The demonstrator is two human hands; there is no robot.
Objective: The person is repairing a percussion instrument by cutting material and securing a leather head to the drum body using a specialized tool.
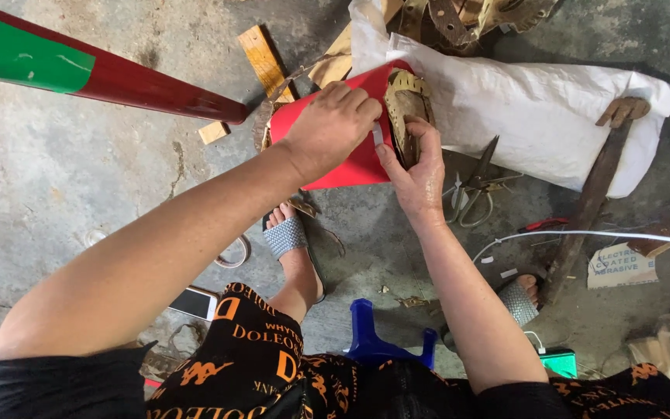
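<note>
— Head camera, looking down: what is the person handling?

— The left hand (333, 124) is pressing flat, fingers curled, on a red sheet (350, 159) and pinning it down rather than gripping it. The right hand (419, 167) is closing thumb and fingers around a tan perforated shoe piece (406, 105), which is standing on the sheet's right edge.

— And where is the red sheet sitting?

— It is lying over the concrete floor (63, 178), its right side overlapping a white woven sack (537, 116). Scissors (474, 190) are resting just right of the sheet, at the sack's lower edge. A red and green pole (102, 74) is angling in well to the sheet's left, a wooden block (267, 60) is lying just above it, and a blue plastic stool (385, 341) is showing well below it.
</note>
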